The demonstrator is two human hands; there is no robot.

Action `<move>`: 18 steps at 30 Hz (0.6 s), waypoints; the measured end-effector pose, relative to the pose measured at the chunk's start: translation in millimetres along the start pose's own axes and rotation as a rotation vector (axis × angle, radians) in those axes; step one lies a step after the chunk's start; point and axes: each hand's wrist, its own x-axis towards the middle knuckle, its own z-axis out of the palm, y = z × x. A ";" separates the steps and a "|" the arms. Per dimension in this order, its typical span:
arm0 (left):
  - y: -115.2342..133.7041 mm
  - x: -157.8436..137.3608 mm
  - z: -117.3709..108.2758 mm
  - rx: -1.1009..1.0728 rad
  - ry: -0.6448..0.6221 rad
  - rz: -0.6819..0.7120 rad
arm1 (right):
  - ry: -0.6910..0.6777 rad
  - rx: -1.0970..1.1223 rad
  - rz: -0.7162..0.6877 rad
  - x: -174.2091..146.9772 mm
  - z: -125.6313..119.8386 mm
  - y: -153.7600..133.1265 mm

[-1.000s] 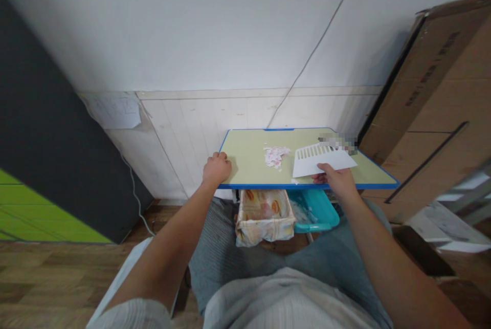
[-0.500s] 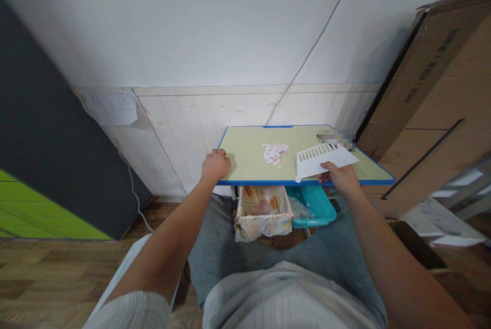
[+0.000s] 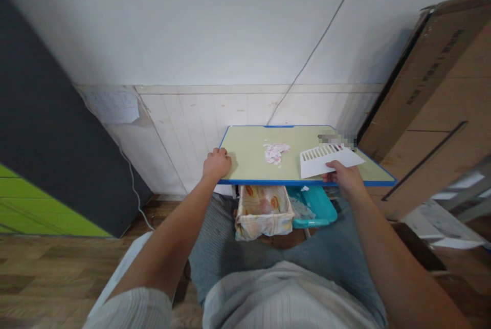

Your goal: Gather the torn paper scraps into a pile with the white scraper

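My right hand (image 3: 345, 178) pinches a white card (image 3: 320, 164) with a row of narrow slots along its far side, tilted over the right part of the small table (image 3: 245, 165). The table has a pale yellow-green top and a blue rim. My left hand (image 3: 217, 163) is closed at the table's left edge, fingers curled over it. Between the hands lies a loose heap of pinkish-white paper scraps (image 3: 275, 153). A small white scrap (image 3: 305, 189) shows just below the front rim, over the teal basin (image 3: 326, 211).
Under the table front, a bin lined with patterned fabric (image 3: 264, 221) stands beside the basin, which holds pale bits. Behind my right hand, part of the tabletop is pixelated. Large cardboard boxes (image 3: 433, 104) lean at the right. A dark panel (image 3: 49, 129) stands left.
The white card has shifted slightly right with my right hand. The small scrap at its near corner has come away and is now lower, over the basin. My left hand stays put.
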 end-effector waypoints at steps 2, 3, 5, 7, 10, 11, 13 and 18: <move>0.1 0.1 0.4 0.000 0.001 -0.002 | 0.009 -0.001 0.009 2.6 2.7 -1.6; 0.1 0.2 0.5 0.002 0.002 -0.003 | 0.008 -0.003 0.012 4.1 5.6 -2.6; 0.1 0.3 0.9 0.008 0.003 0.002 | 0.000 0.001 0.007 7.2 15.4 -4.9; -0.2 0.4 1.1 0.015 0.003 0.007 | -0.016 0.016 -0.015 9.2 30.2 -6.7; -0.9 0.6 1.0 0.021 0.001 0.003 | -0.062 0.041 -0.060 9.2 56.5 -6.7; -1.2 0.7 0.9 0.022 -0.002 0.002 | -0.079 0.046 -0.069 8.6 64.3 -5.8; -2.0 1.0 0.9 0.018 -0.003 0.007 | -0.110 0.051 -0.079 7.4 75.2 -3.3; -2.9 2.3 2.7 0.015 0.005 0.017 | -0.124 0.040 -0.071 9.7 72.0 0.0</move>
